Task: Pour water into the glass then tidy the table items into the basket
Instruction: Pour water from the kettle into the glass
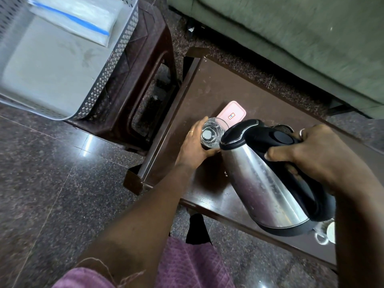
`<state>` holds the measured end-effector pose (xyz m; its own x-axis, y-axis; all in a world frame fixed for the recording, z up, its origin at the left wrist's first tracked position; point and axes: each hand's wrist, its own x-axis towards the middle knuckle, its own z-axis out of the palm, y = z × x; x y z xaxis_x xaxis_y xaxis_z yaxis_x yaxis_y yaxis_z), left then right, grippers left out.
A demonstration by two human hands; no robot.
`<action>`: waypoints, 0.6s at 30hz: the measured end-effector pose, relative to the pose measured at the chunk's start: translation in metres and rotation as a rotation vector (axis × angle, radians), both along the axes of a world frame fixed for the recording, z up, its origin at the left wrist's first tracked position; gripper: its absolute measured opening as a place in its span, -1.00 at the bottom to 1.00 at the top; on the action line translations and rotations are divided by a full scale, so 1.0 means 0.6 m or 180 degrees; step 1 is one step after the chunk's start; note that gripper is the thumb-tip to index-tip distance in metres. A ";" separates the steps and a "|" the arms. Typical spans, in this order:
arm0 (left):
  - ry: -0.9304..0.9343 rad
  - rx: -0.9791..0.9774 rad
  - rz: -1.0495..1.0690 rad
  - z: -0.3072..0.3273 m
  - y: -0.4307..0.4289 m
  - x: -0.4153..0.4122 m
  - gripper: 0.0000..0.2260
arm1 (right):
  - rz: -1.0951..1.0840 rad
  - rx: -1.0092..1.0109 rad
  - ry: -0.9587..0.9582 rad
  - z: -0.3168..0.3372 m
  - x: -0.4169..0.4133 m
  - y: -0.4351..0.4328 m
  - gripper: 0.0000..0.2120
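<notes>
The glass (212, 133) is standing on the dark brown worktop (259, 96), a little right of the middle of our view, and we are looking straight down into it. We are wrapping our left hand (194, 144) around its side from nine o'clock, fingers curled closed against the clear wall. With our right hand (309, 150) we are gripping the black handle of the steel kettle (264, 183), fingers closed tight around it. We are tilting the kettle so that its spout end is pointing toward ten o'clock and sitting just beside the glass rim; whether water is running we cannot tell. A pink lidded box (232, 113) is lying on the worktop just beyond the glass, at about one o'clock from it. A white cup (328, 231) is showing at four o'clock from the kettle, partly hidden by it. The grey basket (122, 38) is resting on a brown plastic stool (149, 59) well apart at ten o'clock, and a clear zip bag (72, 17) with a blue strip is lying inside it.
</notes>
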<state>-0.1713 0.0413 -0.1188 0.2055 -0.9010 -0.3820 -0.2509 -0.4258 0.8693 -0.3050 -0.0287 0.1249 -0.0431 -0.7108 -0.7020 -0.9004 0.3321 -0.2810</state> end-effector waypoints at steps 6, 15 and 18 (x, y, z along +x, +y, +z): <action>-0.0005 0.0020 -0.0019 -0.001 0.000 0.001 -0.13 | 0.0061 0.0011 0.0004 0.000 0.002 -0.002 -0.75; -0.0036 0.0024 -0.0039 -0.006 -0.001 0.002 -0.13 | 0.0172 0.0100 0.0053 -0.003 0.006 -0.004 -0.74; -0.0058 0.0008 -0.0033 -0.008 -0.001 0.001 -0.13 | 0.0133 0.0041 0.0049 -0.003 0.008 -0.005 -0.76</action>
